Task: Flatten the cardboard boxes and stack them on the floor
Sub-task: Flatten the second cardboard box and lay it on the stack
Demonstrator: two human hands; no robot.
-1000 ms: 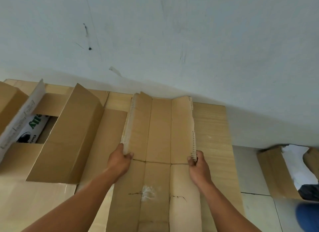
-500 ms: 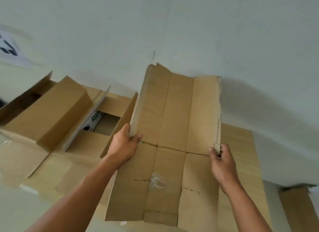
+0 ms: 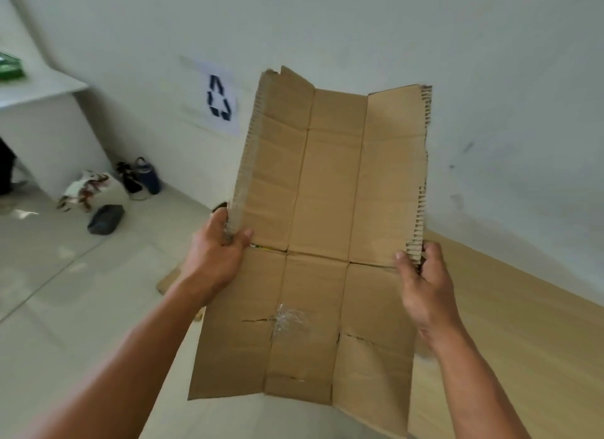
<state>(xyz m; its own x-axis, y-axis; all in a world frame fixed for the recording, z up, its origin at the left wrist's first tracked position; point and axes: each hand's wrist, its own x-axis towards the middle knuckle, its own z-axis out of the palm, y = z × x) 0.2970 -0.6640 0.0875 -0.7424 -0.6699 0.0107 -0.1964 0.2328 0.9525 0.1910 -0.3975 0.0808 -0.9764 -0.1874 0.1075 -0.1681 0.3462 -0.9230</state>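
A flattened brown cardboard box (image 3: 327,210), creased into three long panels with a tape scrap low down, hangs in the air in front of me. My left hand (image 3: 217,255) grips its left corrugated edge at mid height. My right hand (image 3: 425,285) grips its right torn edge at about the same height. Below and to the right, more flattened cardboard (image 3: 510,324) lies on the floor along the wall. The held sheet hides the boxes seen earlier.
A white wall carries a paper sheet with a recycling symbol (image 3: 219,100). At the left stands a white counter (image 3: 42,118) with bags (image 3: 140,177) and a dark pouch (image 3: 106,214) on the tiled floor (image 3: 65,291) beside it.
Both hands have lifted the flattened cardboard off the floor stack and up in front of the wall. My view has swung left, so the counter, bags and recycling sign now show.
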